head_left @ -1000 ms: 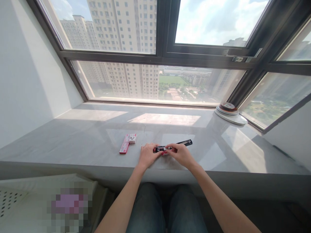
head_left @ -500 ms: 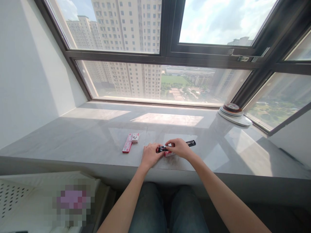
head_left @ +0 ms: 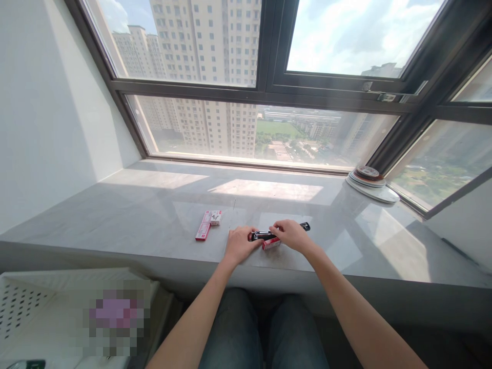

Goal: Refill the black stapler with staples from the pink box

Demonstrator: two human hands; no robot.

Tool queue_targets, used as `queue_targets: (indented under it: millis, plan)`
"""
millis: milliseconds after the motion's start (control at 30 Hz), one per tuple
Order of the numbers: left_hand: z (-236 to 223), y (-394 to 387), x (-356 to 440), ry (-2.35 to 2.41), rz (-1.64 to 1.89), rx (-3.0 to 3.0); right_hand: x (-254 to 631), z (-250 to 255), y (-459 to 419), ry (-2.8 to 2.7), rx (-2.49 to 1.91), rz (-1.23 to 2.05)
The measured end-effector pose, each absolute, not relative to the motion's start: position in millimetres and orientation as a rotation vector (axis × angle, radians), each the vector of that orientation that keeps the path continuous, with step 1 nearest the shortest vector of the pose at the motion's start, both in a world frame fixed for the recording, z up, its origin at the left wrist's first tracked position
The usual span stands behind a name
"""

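Two denim-clad legs (head_left: 230, 333) are nearest, with a white plastic basket (head_left: 57, 292) to their left. Above them, at the near edge of the windowsill (head_left: 154, 220), the left hand (head_left: 239, 247) grasps the left end of an opened black stapler (head_left: 263, 236). The right hand (head_left: 294, 236) has just slid right along it, so more of the stapler's length now shows between the hands. Its fingertips are drawn together over the middle; whether they pinch the stapler or some small piece, I cannot tell. A red-and-white box (head_left: 271, 245) lies just on the stapler's near side, below the right fingers. Left of the hands, two flat pink-and-white boxes (head_left: 203, 231) lie end to end, a small white box (head_left: 216, 218) beside the farther one. A stack of plates (head_left: 371, 190) sits at far right, near the window frame (head_left: 307, 102).
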State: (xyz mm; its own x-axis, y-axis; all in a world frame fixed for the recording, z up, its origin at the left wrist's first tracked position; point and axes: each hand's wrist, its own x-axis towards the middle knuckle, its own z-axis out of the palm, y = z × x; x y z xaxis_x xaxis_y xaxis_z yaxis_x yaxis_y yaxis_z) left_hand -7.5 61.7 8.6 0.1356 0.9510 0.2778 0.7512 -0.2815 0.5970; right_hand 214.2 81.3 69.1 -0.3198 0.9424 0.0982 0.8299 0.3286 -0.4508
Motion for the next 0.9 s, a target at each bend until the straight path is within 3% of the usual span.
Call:
queue_targets:
  millis: [600, 900]
  plan:
    - [16.1, 50.1, -6.0, 1.434, 1.156, 1.972, 200.5, 56.4, 83.9, -2.026, -1.696, 0.487]
    - [15.0, 53.7, -6.6, 1.425, 1.145, 1.897, 218.3, 56.4, 48.3, -2.069, -1.466, 0.643]
